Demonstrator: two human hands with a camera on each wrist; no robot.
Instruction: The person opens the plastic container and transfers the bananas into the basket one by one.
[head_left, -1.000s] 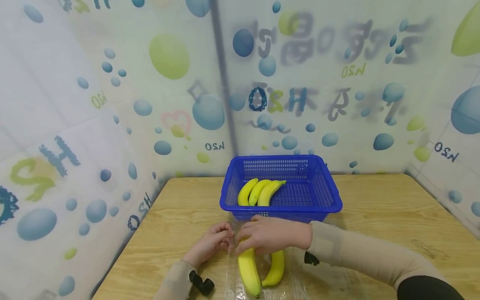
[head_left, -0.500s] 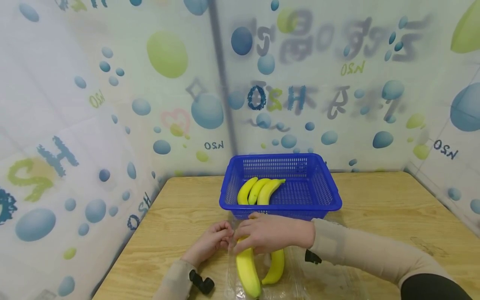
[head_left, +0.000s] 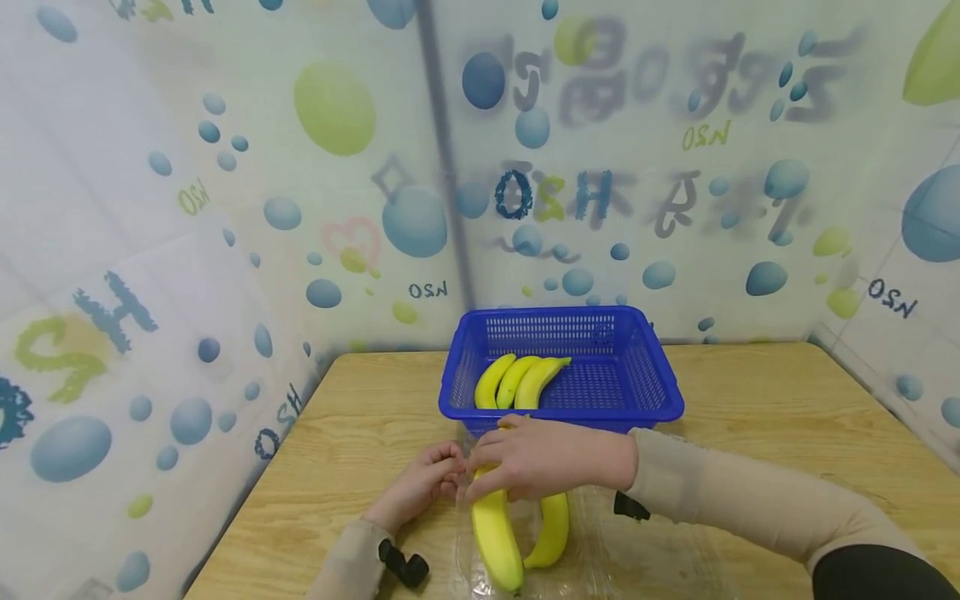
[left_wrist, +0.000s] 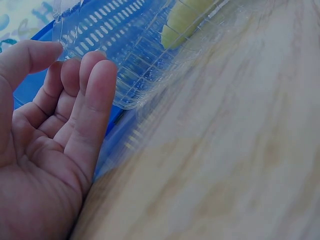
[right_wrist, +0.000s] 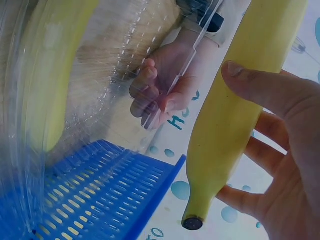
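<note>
My right hand (head_left: pixel 543 454) grips a yellow banana (head_left: pixel 497 542) around its upper part. In the right wrist view the thumb lies across this banana (right_wrist: pixel 225 120), its dark-tipped end pointing down. Below it is a clear plastic clamshell box (head_left: pixel 585 575), with a second banana (head_left: pixel 553 533) lying inside. My left hand (head_left: pixel 423 487) is at the box's left side, thumb and forefinger pinching its thin edge. The left wrist view shows the left hand (left_wrist: pixel 60 115) with the other fingers curled beside the box's ribbed wall (left_wrist: pixel 135 75).
Just beyond the hands a blue plastic basket (head_left: pixel 645 408) stands on the wooden table (head_left: pixel 360 417). Three bananas (head_left: pixel 528 385) lie in its left half. A patterned curtain (head_left: pixel 480 150) hangs behind the table and along its sides.
My right hand has shifted slightly up and to the right, and the held banana's upper end has risen a little. The left hand keeps its place at the box edge.
</note>
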